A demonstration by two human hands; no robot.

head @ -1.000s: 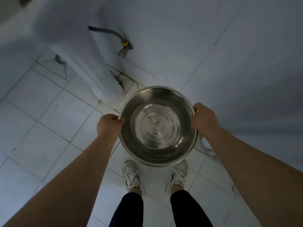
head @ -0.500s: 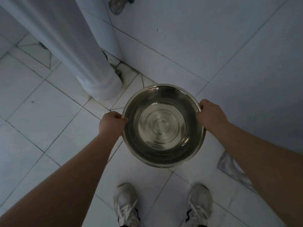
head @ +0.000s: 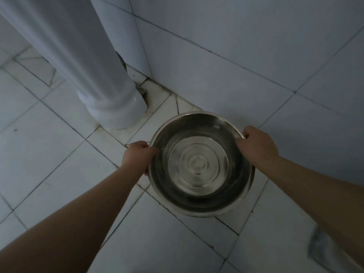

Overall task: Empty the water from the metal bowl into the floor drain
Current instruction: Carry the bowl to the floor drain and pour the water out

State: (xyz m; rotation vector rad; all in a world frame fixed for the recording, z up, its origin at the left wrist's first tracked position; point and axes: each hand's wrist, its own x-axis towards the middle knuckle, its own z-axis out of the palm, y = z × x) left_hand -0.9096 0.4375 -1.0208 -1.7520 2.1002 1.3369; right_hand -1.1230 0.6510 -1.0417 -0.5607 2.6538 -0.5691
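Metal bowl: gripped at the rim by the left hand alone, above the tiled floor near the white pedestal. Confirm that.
Not alone: the head view shows the left hand and the right hand each gripping the rim of the metal bowl, on opposite sides. It is above the tiled floor near the white pedestal.

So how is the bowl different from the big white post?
The bowl is shiny grey metal; the post is plain white. The bowl is wide, low and open on top; the post is tall and upright. The bowl is gripped by the left hand and right hand; the post stands on the floor. Both are round.
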